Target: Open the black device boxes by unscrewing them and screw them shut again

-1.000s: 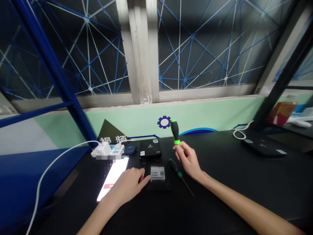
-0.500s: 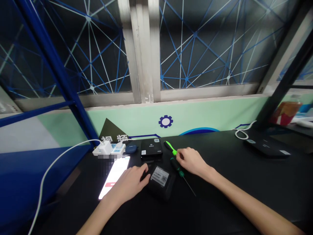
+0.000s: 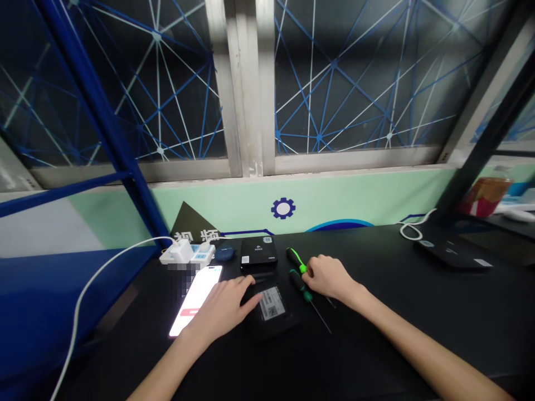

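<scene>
A flat black box (image 3: 288, 321) with a white label lies label-up on the black desk. My left hand (image 3: 228, 303) is at its left side, fingers stretched out and apart, thumb touching it near the label. My right hand (image 3: 330, 277) is closed on a bright green and black screwdriver (image 3: 296, 259); its handle points away from me and a bit of shaft shows below my fingers. Just left of that hand lies a dark green screwdriver (image 3: 301, 285), its thin shaft toward me.
A lit phone (image 3: 194, 303) lies left of my left hand. Behind are a white power strip (image 3: 198, 255) with plugs, a dark blue case (image 3: 224, 254) and a second black box (image 3: 259, 252). Another flat black device (image 3: 453, 255) and a white cable (image 3: 412, 229) are at the right.
The labelled box has gone from tilted to lying flatter, and my left thumb has shifted over its edge. The bright green screwdriver has moved slightly right and toward me with my right hand.
</scene>
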Demonstrator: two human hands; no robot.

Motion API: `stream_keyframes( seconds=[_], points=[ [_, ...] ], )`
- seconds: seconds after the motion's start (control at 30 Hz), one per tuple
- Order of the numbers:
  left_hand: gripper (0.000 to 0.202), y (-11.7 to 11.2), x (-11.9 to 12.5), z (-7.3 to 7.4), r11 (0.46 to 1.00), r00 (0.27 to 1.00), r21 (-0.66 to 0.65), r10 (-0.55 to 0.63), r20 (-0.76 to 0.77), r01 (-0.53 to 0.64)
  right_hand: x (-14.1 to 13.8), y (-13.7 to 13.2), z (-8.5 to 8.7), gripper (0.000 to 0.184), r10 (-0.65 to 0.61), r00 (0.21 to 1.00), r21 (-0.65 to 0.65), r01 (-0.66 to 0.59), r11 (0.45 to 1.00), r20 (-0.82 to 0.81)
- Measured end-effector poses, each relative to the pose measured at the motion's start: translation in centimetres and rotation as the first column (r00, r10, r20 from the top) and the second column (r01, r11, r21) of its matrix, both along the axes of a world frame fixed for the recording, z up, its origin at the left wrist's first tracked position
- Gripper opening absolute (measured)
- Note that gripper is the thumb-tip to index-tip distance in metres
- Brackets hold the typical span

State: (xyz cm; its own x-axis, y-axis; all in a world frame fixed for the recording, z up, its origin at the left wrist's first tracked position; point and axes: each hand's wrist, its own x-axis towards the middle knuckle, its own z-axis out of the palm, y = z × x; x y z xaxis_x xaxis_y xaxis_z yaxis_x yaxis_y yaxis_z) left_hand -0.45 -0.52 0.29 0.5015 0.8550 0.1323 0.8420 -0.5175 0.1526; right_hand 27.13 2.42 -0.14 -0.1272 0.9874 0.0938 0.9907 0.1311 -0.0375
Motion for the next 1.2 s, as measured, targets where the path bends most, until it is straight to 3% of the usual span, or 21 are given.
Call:
stream_keyframes(
  seconds=[0.23,0.47,0.7,0.83,1.2],
  points=[
    [0.042,0.0,-0.1,0.0,0.999,0.999,-0.038,0.003,0.034,-0.001,0.7,0.0,0.7,0.024,0.033,0.999,0.012,-0.033,0.999,-0.014],
    [0.043,0.1,-0.1,-0.1,0.999,0.999,-0.042,0.012,0.033,-0.01,0.4,-0.1,1.3,0.015,0.165,0.963,0.202,-0.122,0.972,-0.214],
    [0.045,-0.2,-0.2,-0.2,0.998,0.999,-0.053,0.038,0.002,-0.038,0.0,-0.5,0.7,0.045,0.224,0.957,0.07,-0.214,0.974,-0.184],
    [0.051,-0.2,-0.2,-0.3,0.996,0.999,-0.076,0.053,0.004,-0.052,-0.3,-0.6,0.5,0.039,0.253,0.959,0.043,-0.249,0.967,-0.13],
    [0.052,-0.2,0.2,0.0,0.992,0.996,-0.113,0.063,0.058,-0.056,-0.1,-0.7,1.2,0.03,0.041,0.998,-0.045,-0.043,0.998,-0.039]
  ],
)
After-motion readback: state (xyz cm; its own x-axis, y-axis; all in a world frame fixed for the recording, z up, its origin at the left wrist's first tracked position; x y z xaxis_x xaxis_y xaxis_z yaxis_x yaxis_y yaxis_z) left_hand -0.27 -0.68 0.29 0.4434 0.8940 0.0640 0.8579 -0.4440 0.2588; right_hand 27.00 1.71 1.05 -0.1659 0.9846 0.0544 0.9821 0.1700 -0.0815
